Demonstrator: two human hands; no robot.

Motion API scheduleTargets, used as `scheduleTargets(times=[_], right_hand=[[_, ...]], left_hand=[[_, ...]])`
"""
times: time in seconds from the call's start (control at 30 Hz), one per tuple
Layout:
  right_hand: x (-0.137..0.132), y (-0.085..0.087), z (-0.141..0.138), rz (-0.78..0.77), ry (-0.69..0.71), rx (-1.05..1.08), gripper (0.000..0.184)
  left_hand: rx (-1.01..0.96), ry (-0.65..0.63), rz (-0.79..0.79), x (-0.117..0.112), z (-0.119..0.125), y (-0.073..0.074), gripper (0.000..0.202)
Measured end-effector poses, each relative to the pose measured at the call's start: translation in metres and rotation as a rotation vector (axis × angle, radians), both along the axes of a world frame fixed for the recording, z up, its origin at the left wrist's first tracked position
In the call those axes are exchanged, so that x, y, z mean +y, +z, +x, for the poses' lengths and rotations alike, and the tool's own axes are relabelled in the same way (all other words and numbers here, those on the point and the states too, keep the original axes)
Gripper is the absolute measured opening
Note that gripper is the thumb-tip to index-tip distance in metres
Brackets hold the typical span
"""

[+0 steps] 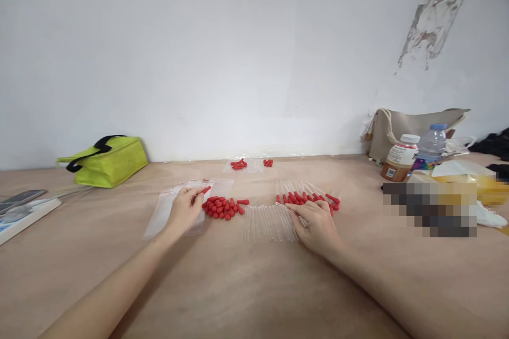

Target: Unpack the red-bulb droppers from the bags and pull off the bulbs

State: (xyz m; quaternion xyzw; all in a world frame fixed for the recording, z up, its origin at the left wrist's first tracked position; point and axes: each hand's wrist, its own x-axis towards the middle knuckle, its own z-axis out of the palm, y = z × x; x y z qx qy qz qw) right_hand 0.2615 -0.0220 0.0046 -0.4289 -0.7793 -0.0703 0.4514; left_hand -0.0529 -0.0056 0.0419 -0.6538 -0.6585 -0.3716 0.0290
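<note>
My left hand [186, 210] pinches a red rubber dropper bulb [206, 189] above a clear plastic bag [161, 213]. Just right of it lies a heap of red rubber bulbs [219, 207]. Clear thin dropper tubes [262, 223] lie side by side in a row between my hands. My right hand [316, 222], at the row's right end, has its fingers closed on a clear dropper tube [280, 204] whose end points left. Behind that hand lie several droppers [302, 194], clear tubes fitted with red bulbs, partly hidden by my fingers.
Near the wall lies a small bag with red bulbs [239, 164] and tubes. A lime-green bag [113, 161] stands at left, beyond a phone [22, 200]. At right are a drink bottle [401, 158], a clear bottle [434, 140] and a beige bag [421, 119].
</note>
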Motion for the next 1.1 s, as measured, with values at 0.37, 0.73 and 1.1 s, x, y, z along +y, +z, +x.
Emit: scheduleTargets(times=[0.37,0.73,1.1], right_hand=[[0.015,-0.014,-0.008,0.263,-0.055,-0.197,0.015],[0.009,-0.008,-0.014,0.081,-0.010,-0.306,0.018],[0.006,-0.001,-0.011,-0.048,-0.013,-0.236,0.029]], left_hand=[[0.015,-0.001,-0.296,0.053,-0.038,-0.017,0.029],[0.079,0.111,-0.093,0.048,-0.031,-0.008,0.031],[0.268,-0.143,0.031,0.017,0.050,0.005,0.020]])
